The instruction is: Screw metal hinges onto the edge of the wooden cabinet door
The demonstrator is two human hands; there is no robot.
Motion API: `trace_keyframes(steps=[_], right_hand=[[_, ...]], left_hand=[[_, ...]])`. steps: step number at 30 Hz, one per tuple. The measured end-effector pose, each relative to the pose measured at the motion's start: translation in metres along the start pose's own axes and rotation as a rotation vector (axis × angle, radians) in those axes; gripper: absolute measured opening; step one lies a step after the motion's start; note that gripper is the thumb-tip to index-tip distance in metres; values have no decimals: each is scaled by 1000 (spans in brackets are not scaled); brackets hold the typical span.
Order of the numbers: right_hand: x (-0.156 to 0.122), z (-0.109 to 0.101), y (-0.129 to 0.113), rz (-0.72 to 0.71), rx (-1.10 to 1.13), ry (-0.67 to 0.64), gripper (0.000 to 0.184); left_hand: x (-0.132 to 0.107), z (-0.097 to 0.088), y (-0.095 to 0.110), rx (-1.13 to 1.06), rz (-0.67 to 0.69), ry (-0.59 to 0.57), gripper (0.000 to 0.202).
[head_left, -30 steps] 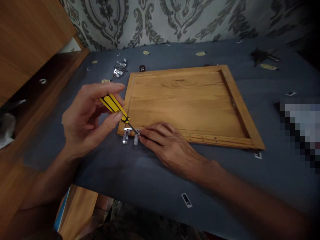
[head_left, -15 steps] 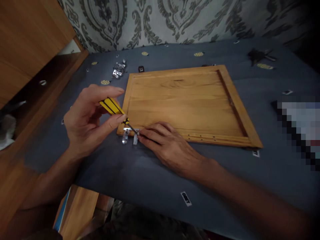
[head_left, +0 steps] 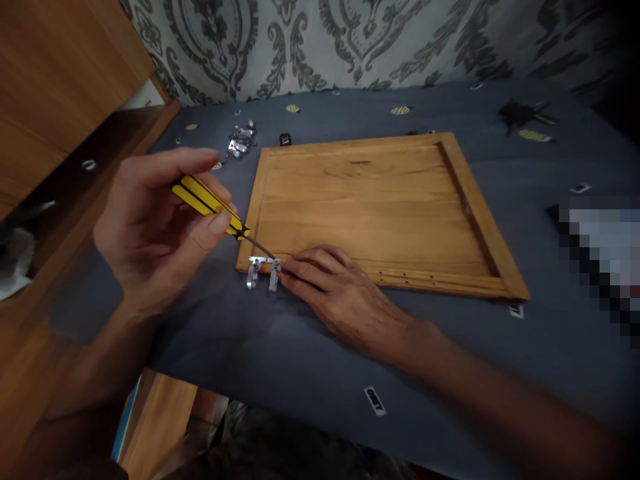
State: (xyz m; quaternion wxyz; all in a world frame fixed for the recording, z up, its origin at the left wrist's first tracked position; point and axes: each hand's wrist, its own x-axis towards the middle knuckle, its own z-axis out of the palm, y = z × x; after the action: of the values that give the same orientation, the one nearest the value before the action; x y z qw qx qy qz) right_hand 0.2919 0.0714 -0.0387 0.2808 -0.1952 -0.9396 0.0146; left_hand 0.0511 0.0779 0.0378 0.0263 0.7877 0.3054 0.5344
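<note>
A yellow-and-black screwdriver (head_left: pixel 207 203) is held in my left hand (head_left: pixel 155 227), thumb and fingers curled round its handle. It slants down to the right, its tip at the plate of a silver metal hook (head_left: pixel 273 275). A second metal hook (head_left: pixel 253 272) sits just left of it on the near edge of a framed wooden panel (head_left: pixel 350 200). My right hand (head_left: pixel 340 293) lies over that edge, its fingers together and their tips against the right-hand hook. Its thumb is hidden. Small dark holes run along the edge to the right.
More silver hooks (head_left: pixel 241 139) lie in a pile behind the panel's left corner, near a small dark square object (head_left: pixel 285 139). A dark object (head_left: pixel 525 115) rests at the back right. Wooden furniture (head_left: pixel 65 73) borders the blue cloth (head_left: pixel 310 380) on the left.
My left hand has drawn back left and slightly up with the screwdriver, which now lies at a flatter slant. My right hand stays in place on the panel edge.
</note>
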Motion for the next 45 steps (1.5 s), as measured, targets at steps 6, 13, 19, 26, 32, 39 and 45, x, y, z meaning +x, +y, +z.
trace_keyframes(steps=[6, 13, 19, 26, 32, 39, 45], right_hand=[[0, 1, 0, 7, 0, -11, 30], [1, 0, 0, -1, -36, -1, 29], [0, 0, 0, 7, 1, -9, 29], [0, 0, 0, 12, 23, -20, 31], [0, -1, 0, 4, 8, -27, 31], [1, -1, 0, 4, -26, -16, 30], [0, 0, 0, 5, -4, -17, 28]], left_hand=[[1, 5, 3, -29, -2, -86, 54], [1, 5, 3, -10, 16, -126, 58], [0, 2, 0, 4, 11, -159, 57], [3, 2, 0, -2, 24, -235, 58], [0, 8, -2, 48, 28, -84, 43], [1, 7, 0, -65, -32, -101, 62], [-1, 4, 6, -117, -106, -100, 55]])
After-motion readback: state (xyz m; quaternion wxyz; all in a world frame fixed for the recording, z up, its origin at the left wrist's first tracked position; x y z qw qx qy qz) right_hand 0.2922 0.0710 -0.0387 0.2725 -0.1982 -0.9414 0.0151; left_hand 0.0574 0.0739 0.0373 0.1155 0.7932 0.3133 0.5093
